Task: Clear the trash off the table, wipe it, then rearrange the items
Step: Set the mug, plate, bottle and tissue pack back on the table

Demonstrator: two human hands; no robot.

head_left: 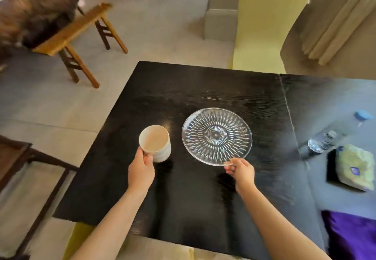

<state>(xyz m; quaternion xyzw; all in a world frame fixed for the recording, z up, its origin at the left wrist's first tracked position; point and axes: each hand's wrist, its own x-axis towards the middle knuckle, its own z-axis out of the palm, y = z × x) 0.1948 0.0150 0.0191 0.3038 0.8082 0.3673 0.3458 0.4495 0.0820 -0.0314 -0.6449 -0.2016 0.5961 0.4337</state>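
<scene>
The black table [203, 84] fills the middle of the view. Its far edge runs from upper left to right, and its left edge slants down toward the person. A seam on the right divides the main top from a further section. A broad band of dark wood lies between the plate and the far edge, and a similar band lies between the hands and the near edge.

A pale yellow chair back [264, 25] stands just beyond the far edge. A wooden stool [79, 36] stands well apart on the floor to the far left. A dark chair frame [30, 168] sits near the left edge.

The glass plate [216, 136] is at the table's centre, well inside all edges. The white cup [155, 143] is upright just left of it, apart from it and nearer the left edge.

The left hand [141, 170] grips the cup's near side with curled fingers. The right hand [241, 170] pinches the plate's near rim. Whether the plate is lifted cannot be told.

Right of the seam lie a plastic bottle [323, 140] on its side, a greenish square item [354, 166] beside it, and a small blurred blue item [363, 115].
</scene>
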